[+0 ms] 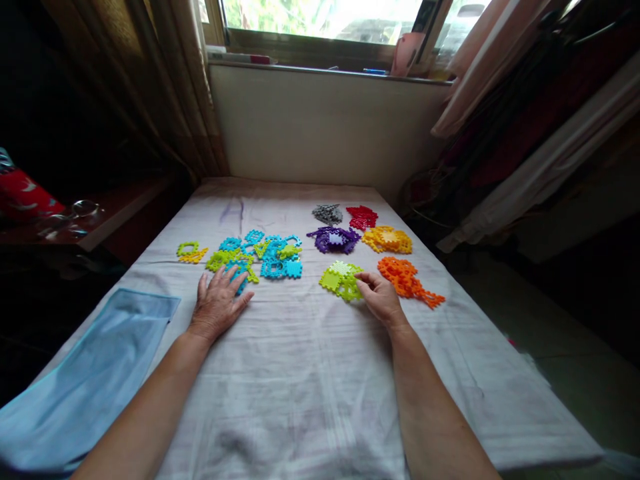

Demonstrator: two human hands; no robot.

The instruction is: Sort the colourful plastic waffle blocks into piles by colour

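My left hand (219,303) lies spread on the cloth, its fingertips touching the near left edge of a mixed pile of blue pieces (273,250) and lime green pieces (223,259). At the right edge of a separate lime green pile (332,278), the thumb and forefinger of my right hand (381,297) are pinched together; whether a piece is between them is too small to tell. Just right of that hand is an orange pile (400,277). Purple (325,241), yellow (386,239), grey (327,214) and red (362,217) piles sit farther back.
A pale cloth covers the table (300,387). Blue folded fabric (107,367) lies at its left side. A small green and yellow group (189,249) sits left of the mixed pile. Curtains (145,80) and hanging clothes (540,147) flank the window.
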